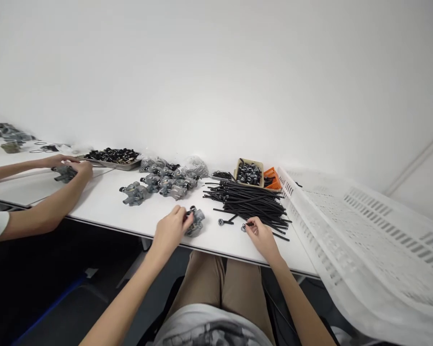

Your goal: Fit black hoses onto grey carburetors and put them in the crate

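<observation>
My left hand (169, 228) is closed on a grey metal carburetor (197, 222) at the table's front edge. To its right, my right hand (262, 236) pinches a small ringed piece (244, 227) with a black end, just above or on the tabletop; I cannot tell which. A similar small part with a round grey head and black stem (222, 221) lies between my hands. Behind my right hand spreads a pile of black rubber hoses (248, 199). More carburetors (164, 180) stand grouped beyond my left hand, one (134, 193) slightly apart.
A tan bin (261, 166) of small round parts and an orange basket (276, 177) stand at the wall. White plastic crates (332, 235) crowd the right side. A metal tray (132, 166) of black fittings lies back left. At left, a co-worker's hands (81, 168) hold another carburetor.
</observation>
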`<state>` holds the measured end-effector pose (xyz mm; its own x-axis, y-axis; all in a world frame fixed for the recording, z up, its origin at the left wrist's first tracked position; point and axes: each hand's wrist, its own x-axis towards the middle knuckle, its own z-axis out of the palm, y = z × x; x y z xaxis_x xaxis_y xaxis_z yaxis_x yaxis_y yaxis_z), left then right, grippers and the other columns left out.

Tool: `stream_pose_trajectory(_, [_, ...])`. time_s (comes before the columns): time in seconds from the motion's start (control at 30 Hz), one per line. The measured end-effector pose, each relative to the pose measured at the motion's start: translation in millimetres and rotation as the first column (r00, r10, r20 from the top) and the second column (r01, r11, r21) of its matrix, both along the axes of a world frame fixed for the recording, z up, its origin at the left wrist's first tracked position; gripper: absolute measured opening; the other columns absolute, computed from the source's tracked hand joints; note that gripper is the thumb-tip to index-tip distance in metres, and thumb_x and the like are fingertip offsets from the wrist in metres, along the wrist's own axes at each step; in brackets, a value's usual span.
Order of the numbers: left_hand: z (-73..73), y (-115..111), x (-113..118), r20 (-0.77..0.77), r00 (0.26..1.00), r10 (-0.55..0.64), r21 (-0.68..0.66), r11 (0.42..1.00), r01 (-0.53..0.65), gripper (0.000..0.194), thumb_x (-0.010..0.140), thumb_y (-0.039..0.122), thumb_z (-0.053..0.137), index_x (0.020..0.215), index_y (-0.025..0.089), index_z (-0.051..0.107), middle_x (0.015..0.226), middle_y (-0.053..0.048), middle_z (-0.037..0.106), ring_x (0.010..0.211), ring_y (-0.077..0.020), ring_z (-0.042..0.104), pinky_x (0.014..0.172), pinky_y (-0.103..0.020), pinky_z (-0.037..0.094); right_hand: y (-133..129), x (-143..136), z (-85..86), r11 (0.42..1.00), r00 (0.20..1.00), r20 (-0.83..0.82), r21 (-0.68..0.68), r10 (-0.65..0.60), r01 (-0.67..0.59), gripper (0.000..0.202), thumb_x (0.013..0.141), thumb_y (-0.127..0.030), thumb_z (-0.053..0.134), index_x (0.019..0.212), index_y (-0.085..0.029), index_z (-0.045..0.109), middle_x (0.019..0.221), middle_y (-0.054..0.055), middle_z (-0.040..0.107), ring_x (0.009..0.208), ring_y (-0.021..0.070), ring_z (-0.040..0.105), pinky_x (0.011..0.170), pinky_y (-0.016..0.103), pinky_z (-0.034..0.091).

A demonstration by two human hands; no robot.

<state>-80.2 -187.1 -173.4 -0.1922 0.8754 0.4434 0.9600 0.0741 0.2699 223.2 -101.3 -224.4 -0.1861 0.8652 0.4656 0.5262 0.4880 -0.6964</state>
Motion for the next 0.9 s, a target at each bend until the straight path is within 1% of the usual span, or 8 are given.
stream_pose_trajectory(0.2, [2.8,13,84,0.074,0.967,-0.243,0.082,0.968,0.237,0.026,0.099,0.038,0.045,0.084,0.022,0.058,0.09,-0.006,0.063,0.067,-0.0178,0.064,0.059,-0.029,0.043,4,0,1.8,1.0,0.996,-0.081,-0.007,0.026,-0.027,0.017,0.077,-0.03,0.063,0.091,-0.023,0.071,0.072,0.002,0.071,0.065,0.0213,0.064,0.069,0.035,0.053])
stream_pose_trajectory(0.33, [-3.4,26,118,0.162,0.927,-0.338,0.198,0.932,0.305,0.025,0.097,0.038,0.047,0.08,0.023,0.056,0.086,-0.007,0.062,0.077,-0.022,0.065,0.072,-0.034,0.049,11,6,2.2,0.998,0.964,-0.261,0.023,-0.05,0.058,0.02,0.077,-0.036,0.066,0.089,-0.021,0.07,0.087,0.008,0.073,0.077,0.0238,0.067,0.073,0.036,0.055])
stream_pose_trajectory(0.43, [-12.5,35,122,0.281,0.893,-0.351,0.285,0.919,0.272,0.024,0.092,0.045,0.057,0.096,0.021,0.057,0.107,-0.015,0.062,0.109,-0.0342,0.061,0.095,-0.05,0.047,11,7,2.7,0.994,0.895,-0.438,0.017,-0.089,0.107,0.027,0.081,-0.044,0.065,0.095,-0.021,0.065,0.1,0.012,0.073,0.094,0.0266,0.069,0.082,0.04,0.057])
stream_pose_trajectory(0.5, [-20.7,41,118,0.374,0.845,-0.382,0.317,0.909,0.27,0.045,0.085,0.047,0.067,0.117,0.019,0.053,0.126,-0.02,0.057,0.125,-0.039,0.053,0.104,-0.058,0.041,7,2,3.9,0.996,0.837,-0.542,0.001,-0.072,0.086,0.03,0.083,-0.048,0.066,0.096,-0.022,0.06,0.103,0.013,0.074,0.098,0.0271,0.071,0.088,0.042,0.057])
stream_pose_trajectory(0.63, [-35.2,46,102,0.503,0.674,-0.541,0.318,0.841,0.438,0.07,0.078,0.04,0.076,0.137,0.023,0.041,0.139,-0.016,0.056,0.13,-0.0311,0.056,0.109,-0.048,0.044,-6,-25,9.6,1.0,0.716,-0.698,-0.013,0.011,-0.028,0.03,0.089,-0.052,0.061,0.098,-0.025,0.052,0.102,0.012,0.078,0.091,0.0257,0.076,0.088,0.045,0.06])
stream_pose_trajectory(0.73, [-39.8,43,91,0.542,0.558,-0.629,0.305,0.765,0.567,0.088,0.073,0.038,0.081,0.147,0.024,0.036,0.152,-0.016,0.049,0.14,-0.0306,0.049,0.115,-0.045,0.04,-14,-49,17.2,0.992,0.645,-0.76,0.003,0.084,-0.126,0.029,0.091,-0.052,0.06,0.1,-0.025,0.051,0.1,0.01,0.079,0.086,0.024,0.077,0.087,0.044,0.061])
stream_pose_trajectory(0.83, [-44.1,39,90,0.569,0.483,-0.666,0.296,0.713,0.635,0.089,0.076,0.034,0.078,0.153,0.025,0.033,0.156,-0.015,0.045,0.143,-0.0293,0.046,0.116,-0.042,0.04,-17,-62,23.4,0.977,0.613,-0.775,0.029,0.156,-0.212,0.031,0.086,-0.05,0.069,0.098,-0.025,0.056,0.092,0.007,0.08,0.085,0.0236,0.077,0.087,0.041,0.06])
stream_pose_trajectory(0.9, [-49.0,39,95,0.591,0.473,-0.654,0.302,0.723,0.622,0.087,0.079,0.032,0.075,0.154,0.024,0.032,0.157,-0.015,0.045,0.142,-0.0294,0.047,0.115,-0.044,0.04,-17,-64,23.6,0.967,0.601,-0.776,0.044,0.191,-0.25,0.032,0.082,-0.048,0.075,0.096,-0.024,0.061,0.087,0.005,0.079,0.085,0.023,0.076,0.087,0.038,0.059])
